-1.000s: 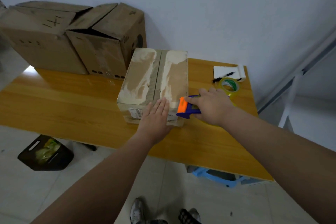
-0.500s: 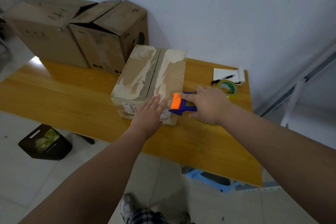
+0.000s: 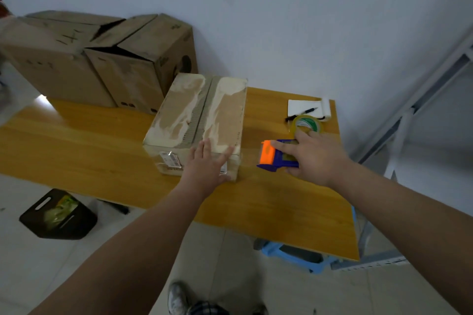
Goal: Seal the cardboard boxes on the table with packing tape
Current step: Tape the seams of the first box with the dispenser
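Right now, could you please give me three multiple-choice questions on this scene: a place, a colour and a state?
1. Where is the tape dispenser relative to the peeled cardboard box?
A. on its top
B. to its right
C. behind it

2. What colour is the dispenser's front end?
A. green
B. orange
C. white

3. How is the left hand?
A. flat on the box top
B. gripping a pen
C. clenched in the air

Answers:
1 B: the right hand holds it beside the box's right side.
2 B: orange front on a blue body.
3 A: straight fingers lie on the top's near end.
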Action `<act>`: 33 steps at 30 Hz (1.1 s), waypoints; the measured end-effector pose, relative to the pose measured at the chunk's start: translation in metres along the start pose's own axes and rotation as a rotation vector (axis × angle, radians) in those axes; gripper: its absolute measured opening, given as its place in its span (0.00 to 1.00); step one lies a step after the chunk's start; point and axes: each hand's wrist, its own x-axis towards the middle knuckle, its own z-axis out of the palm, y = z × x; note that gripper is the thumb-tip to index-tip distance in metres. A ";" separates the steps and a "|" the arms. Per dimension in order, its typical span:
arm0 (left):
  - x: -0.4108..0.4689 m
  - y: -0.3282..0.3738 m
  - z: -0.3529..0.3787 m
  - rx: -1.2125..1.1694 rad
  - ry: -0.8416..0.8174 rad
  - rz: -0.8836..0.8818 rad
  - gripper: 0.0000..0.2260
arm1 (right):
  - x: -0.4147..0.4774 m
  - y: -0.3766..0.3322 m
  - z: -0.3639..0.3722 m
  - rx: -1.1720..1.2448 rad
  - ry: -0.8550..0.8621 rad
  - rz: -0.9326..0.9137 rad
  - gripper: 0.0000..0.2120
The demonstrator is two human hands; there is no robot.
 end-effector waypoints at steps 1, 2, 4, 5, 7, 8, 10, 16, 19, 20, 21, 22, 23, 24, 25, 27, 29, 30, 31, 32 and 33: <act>0.001 0.002 0.000 0.009 -0.002 -0.013 0.34 | -0.001 -0.001 0.003 0.007 0.006 -0.004 0.33; 0.001 0.003 0.000 0.013 0.001 -0.027 0.34 | -0.002 -0.002 0.006 0.008 0.014 -0.010 0.33; 0.003 0.004 -0.001 0.014 0.038 -0.021 0.33 | -0.002 -0.003 0.008 0.010 0.018 -0.018 0.33; 0.005 0.006 -0.002 0.017 0.076 0.013 0.32 | -0.002 -0.003 0.009 0.011 0.018 -0.020 0.33; 0.011 0.013 -0.005 -0.001 0.124 0.103 0.30 | -0.004 -0.002 0.011 0.008 0.028 -0.021 0.34; 0.014 0.016 -0.006 -0.046 0.123 0.116 0.30 | -0.005 -0.002 0.012 0.009 0.033 -0.020 0.33; 0.019 0.019 -0.003 -0.099 0.116 0.102 0.33 | -0.007 -0.002 0.013 0.020 0.038 -0.015 0.33; 0.015 0.022 0.016 -0.065 0.214 0.073 0.27 | -0.021 0.014 0.010 0.104 0.055 -0.064 0.36; 0.015 0.025 0.020 -0.098 0.233 0.042 0.26 | -0.033 0.021 0.015 0.069 0.028 -0.057 0.35; 0.016 0.025 0.021 -0.106 0.234 0.038 0.26 | -0.033 0.022 0.016 0.050 0.017 -0.049 0.34; 0.016 0.024 0.021 -0.114 0.237 0.035 0.25 | -0.032 0.022 0.017 0.029 0.003 -0.045 0.34; 0.016 0.024 0.021 -0.119 0.243 0.034 0.25 | -0.029 0.021 0.017 0.007 -0.013 -0.045 0.34; 0.016 0.024 0.022 -0.116 0.251 0.032 0.25 | -0.024 0.019 0.016 -0.015 -0.029 -0.045 0.33; 0.015 0.024 0.022 -0.108 0.261 0.030 0.25 | -0.018 0.015 0.015 -0.038 -0.048 -0.045 0.33; 0.016 0.024 0.023 -0.103 0.271 0.029 0.25 | -0.011 0.009 0.013 -0.059 -0.075 -0.044 0.32; 0.017 0.025 0.025 -0.101 0.293 0.019 0.24 | 0.002 -0.003 0.011 -0.082 -0.156 -0.043 0.30; 0.017 0.024 0.028 -0.105 0.307 0.005 0.24 | 0.015 -0.016 0.009 -0.098 -0.215 -0.041 0.26; 0.017 0.024 0.029 -0.111 0.306 0.009 0.24 | 0.021 -0.022 0.009 -0.095 -0.235 -0.034 0.24; 0.017 0.024 0.029 -0.114 0.301 0.017 0.24 | 0.026 -0.027 0.008 -0.082 -0.259 -0.022 0.22; 0.017 0.023 0.030 -0.115 0.299 0.023 0.24 | 0.030 -0.032 0.009 -0.065 -0.283 -0.010 0.20; 0.018 0.022 0.030 -0.111 0.299 0.026 0.24 | 0.034 -0.035 0.010 -0.046 -0.302 -0.002 0.19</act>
